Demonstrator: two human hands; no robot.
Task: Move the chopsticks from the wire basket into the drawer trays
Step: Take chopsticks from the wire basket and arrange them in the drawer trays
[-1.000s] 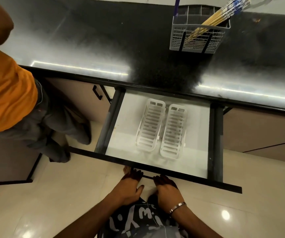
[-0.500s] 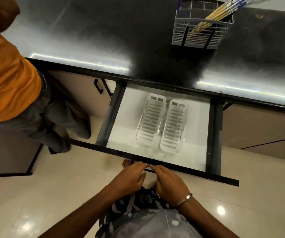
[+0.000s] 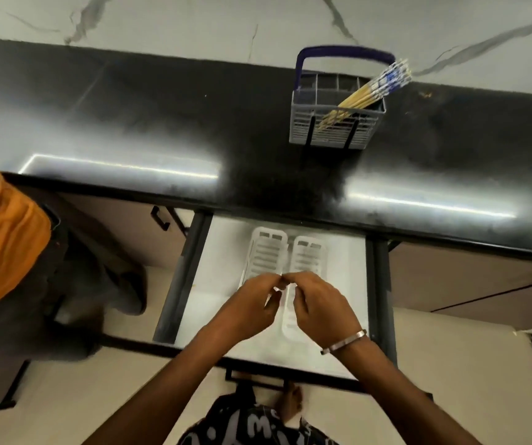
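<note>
One head-worn camera looks steeply down, close over the open drawer (image 3: pixel 213 284) and counter (image 3: pixel 194 123)
</note>
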